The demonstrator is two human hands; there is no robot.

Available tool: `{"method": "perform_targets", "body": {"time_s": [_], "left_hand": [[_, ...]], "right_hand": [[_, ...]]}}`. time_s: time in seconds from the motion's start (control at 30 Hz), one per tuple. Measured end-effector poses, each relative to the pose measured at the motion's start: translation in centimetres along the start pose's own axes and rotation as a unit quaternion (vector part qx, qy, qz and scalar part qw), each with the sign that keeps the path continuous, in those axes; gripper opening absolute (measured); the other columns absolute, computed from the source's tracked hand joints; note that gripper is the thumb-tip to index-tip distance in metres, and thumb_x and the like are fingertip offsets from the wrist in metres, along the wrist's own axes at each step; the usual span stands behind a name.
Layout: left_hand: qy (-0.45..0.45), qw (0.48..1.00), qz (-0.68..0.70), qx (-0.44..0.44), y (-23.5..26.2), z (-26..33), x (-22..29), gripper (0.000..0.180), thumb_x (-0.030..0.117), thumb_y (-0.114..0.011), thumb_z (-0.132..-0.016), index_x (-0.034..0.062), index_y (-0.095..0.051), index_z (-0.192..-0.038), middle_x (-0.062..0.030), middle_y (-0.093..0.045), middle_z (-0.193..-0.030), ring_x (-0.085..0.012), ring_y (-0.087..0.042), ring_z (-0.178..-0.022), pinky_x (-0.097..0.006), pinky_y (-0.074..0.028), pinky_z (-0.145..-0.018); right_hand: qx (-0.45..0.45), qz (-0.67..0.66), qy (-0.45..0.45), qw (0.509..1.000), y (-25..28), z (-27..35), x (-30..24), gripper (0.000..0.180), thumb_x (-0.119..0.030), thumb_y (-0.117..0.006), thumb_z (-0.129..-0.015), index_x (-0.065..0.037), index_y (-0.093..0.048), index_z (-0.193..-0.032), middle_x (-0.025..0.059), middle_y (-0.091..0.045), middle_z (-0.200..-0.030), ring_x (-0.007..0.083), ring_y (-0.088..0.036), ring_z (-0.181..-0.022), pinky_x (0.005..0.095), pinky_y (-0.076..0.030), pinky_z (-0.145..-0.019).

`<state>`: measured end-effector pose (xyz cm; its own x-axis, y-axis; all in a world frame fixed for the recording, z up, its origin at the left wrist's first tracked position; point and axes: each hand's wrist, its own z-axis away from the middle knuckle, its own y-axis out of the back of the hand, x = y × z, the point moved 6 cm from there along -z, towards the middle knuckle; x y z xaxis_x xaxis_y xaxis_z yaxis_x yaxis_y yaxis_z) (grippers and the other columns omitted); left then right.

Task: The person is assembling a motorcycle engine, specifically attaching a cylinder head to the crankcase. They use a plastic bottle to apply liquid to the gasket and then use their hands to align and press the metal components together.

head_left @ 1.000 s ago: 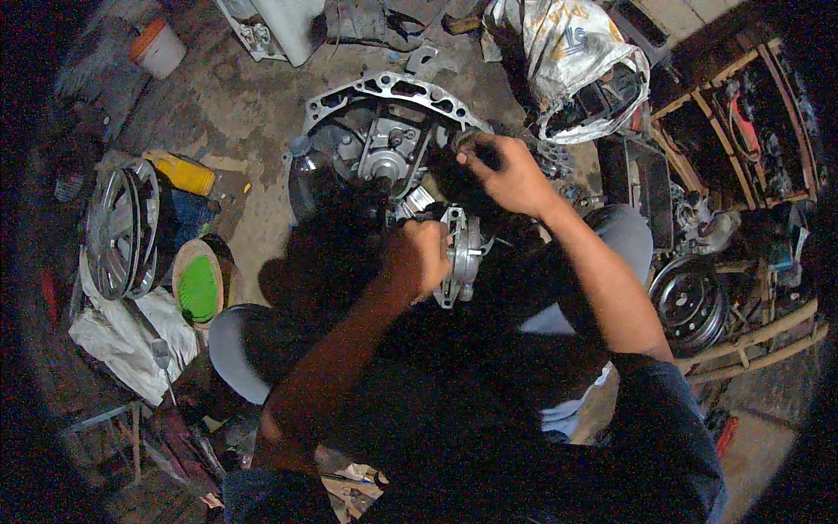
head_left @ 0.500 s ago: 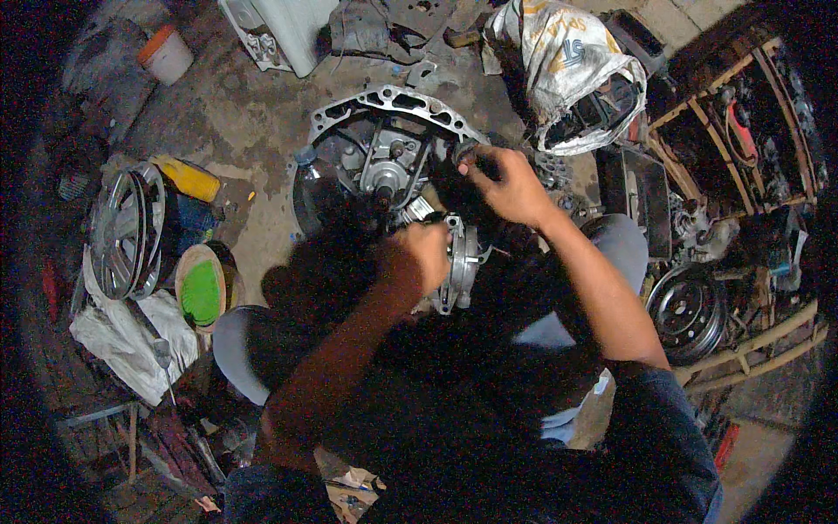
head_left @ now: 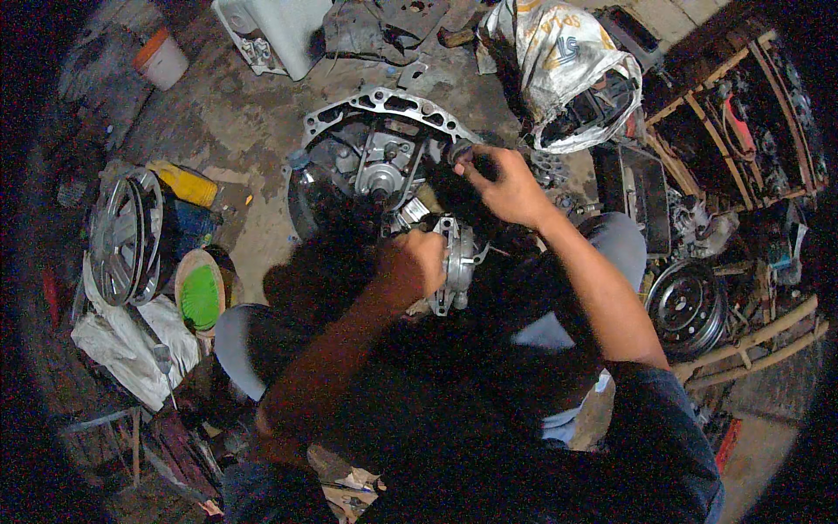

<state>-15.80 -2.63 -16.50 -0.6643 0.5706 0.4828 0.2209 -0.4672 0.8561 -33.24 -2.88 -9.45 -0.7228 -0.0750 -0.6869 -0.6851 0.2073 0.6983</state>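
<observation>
In the middle of the floor lies a metal gearbox bell housing (head_left: 378, 98), its toothless curved flange on the far side and a round shaft hub (head_left: 381, 179) inside. My right hand (head_left: 513, 188) is at the housing's right edge, thumb and fingers pinched together at a small dark piece I cannot identify. My left hand (head_left: 412, 262) is closed in a fist nearer to me, in shadow; what it grips is hidden. Right beside that fist stands a round silver metal casting (head_left: 457, 266) with a bolted flange. A clear plastic bottle (head_left: 299, 162) is at the housing's left.
At left are silver wheel covers (head_left: 127, 236), a yellow container (head_left: 183, 182) and a bowl with a green inside (head_left: 200, 293). A white sack (head_left: 559, 65) of dark parts lies far right. A metal box (head_left: 633, 192), a black wheel rim (head_left: 688, 310) and a wooden rack (head_left: 716, 140) are at right.
The view has shifted slightly, so the housing appears a little further left. Both hands keep nearly the same places and postures.
</observation>
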Motion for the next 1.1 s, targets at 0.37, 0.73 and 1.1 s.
{"method": "perform_targets", "body": {"time_s": [0.37,0.73,1.1], "left_hand": [[0.026,0.999,0.005,-0.031,-1.0,-1.1,-1.0,0.02,0.021,-0.068,-0.083,0.0063,-0.074,-0.095,-0.022,-0.072,-0.099,-0.0409,-0.072,-0.091,-0.05,-0.058,-0.082],[-0.095,0.992,-0.002,0.084,-0.7,0.7,-0.4,0.019,0.023,-0.073,-0.082,0.0054,-0.072,-0.089,-0.0218,-0.069,-0.083,-0.0409,-0.071,-0.08,-0.051,-0.058,-0.075],[-0.106,0.975,0.192,0.033,3.8,1.8,-2.6,0.018,0.02,-0.067,-0.092,0.0024,-0.069,-0.09,-0.0196,-0.07,-0.089,-0.0398,-0.069,-0.088,-0.047,-0.055,-0.076]], "right_hand": [[-0.006,0.017,-0.007,1.0,-0.2,-0.1,-0.7,0.022,-0.017,-0.068,-0.095,0.004,-0.07,-0.103,0.022,-0.073,-0.102,0.0338,-0.072,-0.101,0.0393,-0.052,-0.091],[-0.022,0.002,-0.015,1.0,-0.9,-0.3,-0.3,0.02,-0.014,-0.069,-0.095,0.003,-0.07,-0.104,0.0206,-0.073,-0.101,0.0306,-0.072,-0.1,0.0387,-0.052,-0.092],[-0.003,0.034,-0.051,0.998,0.4,-0.1,0.1,0.023,-0.018,-0.071,-0.095,0.002,-0.07,-0.105,0.019,-0.074,-0.101,0.0289,-0.071,-0.097,0.0369,-0.051,-0.092]]}}
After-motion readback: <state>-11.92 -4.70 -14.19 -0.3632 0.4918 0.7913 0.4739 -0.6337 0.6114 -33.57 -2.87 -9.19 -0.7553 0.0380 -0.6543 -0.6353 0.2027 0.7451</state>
